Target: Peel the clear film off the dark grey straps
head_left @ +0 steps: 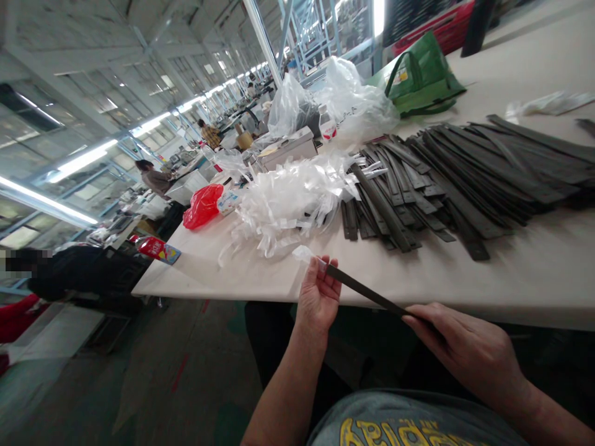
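A long, flat dark grey strip (365, 291) slants between my two hands, just over the table's front edge. My left hand (320, 300) is closed around a small piece of clear plastic (303, 253) at the strip's upper left end. Whether the plastic is wrapped around that end or only touches it, I cannot tell. My right hand (465, 341) pinches the strip farther along; its other end is hidden under the hand. Many similar dark strips (493, 173) lie in an overlapping pile beyond my hands. To their left is a heap of clear plastic pieces (288, 198).
On the pale table (511, 279) are a red plastic bag (203, 206), a red-labelled drink bottle (155, 248) near the left edge, another bottle (327, 126), bulky clear bags (356, 93) and a green bag (421, 80). Several people work farther back; one person (83, 272) is at the left.
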Demonstrator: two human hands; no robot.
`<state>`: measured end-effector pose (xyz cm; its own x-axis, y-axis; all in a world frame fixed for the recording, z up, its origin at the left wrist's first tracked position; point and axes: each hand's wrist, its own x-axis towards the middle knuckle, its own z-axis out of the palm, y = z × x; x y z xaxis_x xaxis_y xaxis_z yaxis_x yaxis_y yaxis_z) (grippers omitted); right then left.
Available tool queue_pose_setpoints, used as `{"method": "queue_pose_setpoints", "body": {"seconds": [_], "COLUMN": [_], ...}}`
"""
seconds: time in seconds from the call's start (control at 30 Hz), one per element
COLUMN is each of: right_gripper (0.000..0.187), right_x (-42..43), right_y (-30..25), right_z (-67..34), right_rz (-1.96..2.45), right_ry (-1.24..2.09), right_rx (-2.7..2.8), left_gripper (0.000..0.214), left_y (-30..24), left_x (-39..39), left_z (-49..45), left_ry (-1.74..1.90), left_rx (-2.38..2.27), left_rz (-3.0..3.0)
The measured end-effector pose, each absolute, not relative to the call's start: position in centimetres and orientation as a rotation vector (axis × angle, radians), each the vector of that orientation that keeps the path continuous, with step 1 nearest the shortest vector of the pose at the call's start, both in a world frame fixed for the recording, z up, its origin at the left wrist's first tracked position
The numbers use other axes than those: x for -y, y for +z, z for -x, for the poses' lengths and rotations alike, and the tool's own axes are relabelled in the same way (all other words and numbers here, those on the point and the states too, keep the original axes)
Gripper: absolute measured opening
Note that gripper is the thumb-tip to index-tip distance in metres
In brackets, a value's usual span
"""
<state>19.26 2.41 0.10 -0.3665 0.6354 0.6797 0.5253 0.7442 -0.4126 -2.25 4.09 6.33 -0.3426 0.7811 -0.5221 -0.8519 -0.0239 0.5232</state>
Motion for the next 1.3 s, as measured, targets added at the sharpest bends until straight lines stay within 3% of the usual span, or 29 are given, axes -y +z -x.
{"method": "queue_pose_setpoints", "body": {"seconds": [0.2, 0.3, 0.63, 0.8, 1.0, 1.2, 1.3], "right_gripper": [0.007, 0.013, 0.044, 0.044, 0.046, 0.047, 0.044], "right_x": [-2.8, -3.0, -1.5, -2.4, -2.5, -3.4, -3.5], "right_y": [0.2, 0.1, -1.5, -0.1, -0.3, -0.7, -0.7], "right_z": [-18.5, -17.8, -16.9, -16.5, -16.1, -15.7, -15.9], "right_rz": [0.870, 0.918, 1.084, 1.082, 1.074, 1.036, 1.014], "right_ry": [0.098, 0.218, 1.404, 1.414, 1.420, 1.351, 1.282], "right_rx": [2.085, 2.074, 2.097, 1.991, 2.067, 2.044, 2.101], "left_gripper": [0.006, 0.013, 0.027, 0.029, 0.025, 0.023, 0.030], "left_y": [5.1, 4.0, 3.2, 2.1, 3.6, 2.0, 3.0], "left_x": [-3.7, -3.1, -1.9, -0.6, -2.6, -1.2, -1.9], "left_z": [1.7, 0.9, 0.6, -1.2, 0.7, -1.1, -0.4], "left_ry": [1.663, 1.639, 1.704, 1.274, 1.712, 1.433, 1.564], "left_rx": [-0.913, -0.916, -1.025, -1.090, -1.024, -1.035, -1.042], "left_rz": [0.063, 0.006, -0.307, -0.670, -0.579, -0.646, -0.632]}}
